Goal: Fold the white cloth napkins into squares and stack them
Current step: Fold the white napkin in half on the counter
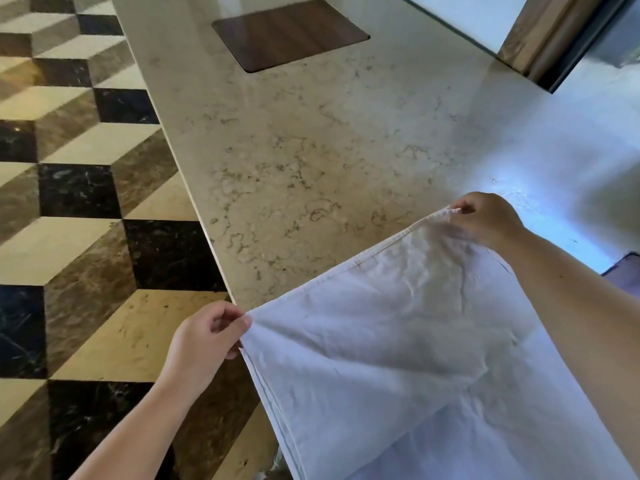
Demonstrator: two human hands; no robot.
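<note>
A white cloth napkin (398,341) hangs stretched in the air between my two hands, above the near edge of the marble counter (311,150). It looks doubled, with layered hems along its left side. My left hand (207,341) pinches the napkin's near left corner between thumb and fingers, just off the counter's edge. My right hand (485,220) pinches the far corner over the counter. The cloth's lower part drops out of view at the bottom. No folded stack shows in view.
A dark wooden board (291,34) is set into the counter at the back. A wood-framed glass panel (540,39) stands at the back right. A dark object (623,265) peeks in at the right edge. Left of the counter lies a cube-patterned marble floor (69,202).
</note>
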